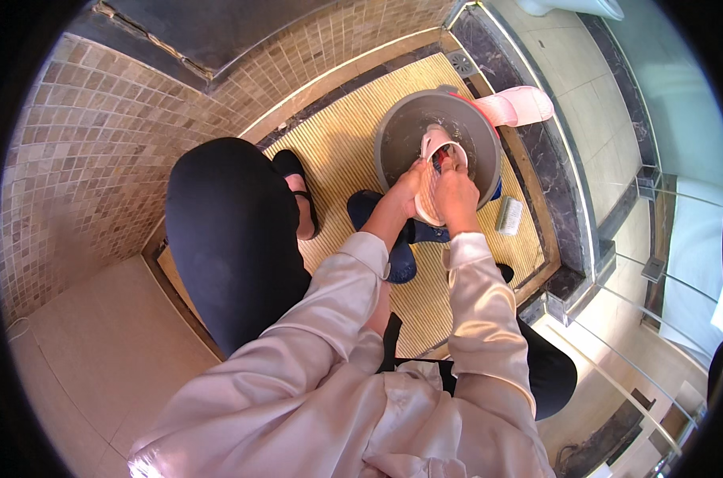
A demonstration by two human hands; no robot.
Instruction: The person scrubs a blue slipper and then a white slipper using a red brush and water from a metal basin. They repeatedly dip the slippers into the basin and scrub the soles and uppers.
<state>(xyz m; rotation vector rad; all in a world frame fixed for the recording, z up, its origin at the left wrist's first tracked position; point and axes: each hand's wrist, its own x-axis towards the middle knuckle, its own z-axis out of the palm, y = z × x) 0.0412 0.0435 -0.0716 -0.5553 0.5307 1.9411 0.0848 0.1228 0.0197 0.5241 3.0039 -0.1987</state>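
Observation:
My left hand (410, 186) grips the side of a light pink slide slipper (428, 191), held tilted over the near rim of a grey plastic bucket (391, 128). My right hand (457, 192) is closed on a small red and dark brush (439, 156) at the opening under the slipper's strap. Fingers and strap hide most of that brush, so its full shape cannot be told. Water lies in the bucket beneath the slipper. A second pink slipper (526, 106) rests beyond the bucket's far right side, partly over the dark marble curb.
Dark blue slippers (402, 263) lie on the ribbed yellowish floor (331, 143) below my hands. A scrub brush with pale bristles (509, 216) lies right of the bucket. There is a floor drain (460, 62) in the far corner. Mosaic tile wall (116, 143) stands left, glass panels (636, 310) right.

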